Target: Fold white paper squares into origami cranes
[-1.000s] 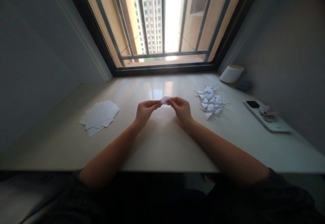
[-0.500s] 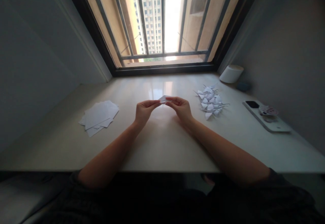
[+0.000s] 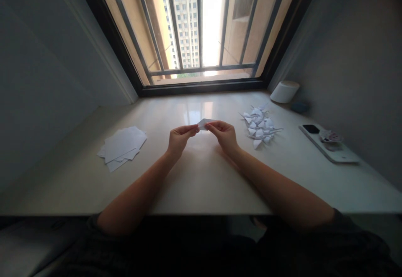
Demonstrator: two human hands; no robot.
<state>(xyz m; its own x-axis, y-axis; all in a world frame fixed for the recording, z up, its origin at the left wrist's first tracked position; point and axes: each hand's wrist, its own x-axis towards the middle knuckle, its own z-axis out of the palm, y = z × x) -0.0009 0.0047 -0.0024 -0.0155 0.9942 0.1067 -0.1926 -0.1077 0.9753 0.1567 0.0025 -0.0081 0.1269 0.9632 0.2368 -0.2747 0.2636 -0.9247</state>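
Between my two hands is a small folded piece of white paper (image 3: 203, 122), held just above the table (image 3: 201, 176). My left hand (image 3: 181, 138) pinches its left end between thumb and fingers. On the other end, the fingers and thumb of my right hand (image 3: 223, 134) are closed. The fingertips hide parts of the paper. To the right lies a heap of folded white paper figures (image 3: 260, 125) with thin pointed ends. Over on the left, a loose stack of flat white paper sheets (image 3: 123, 145) rests on the table.
A phone (image 3: 328, 145) with a round grip on its back lies at the right, by the wall. Behind it stand a white cylindrical object (image 3: 284, 91) and a small dark item (image 3: 300, 107). A barred window (image 3: 201, 88) rises at the table's back edge.
My right thumb has shifted slightly on the folded paper, and more of the paper's front face shows. Both hands remain in nearly the same place.
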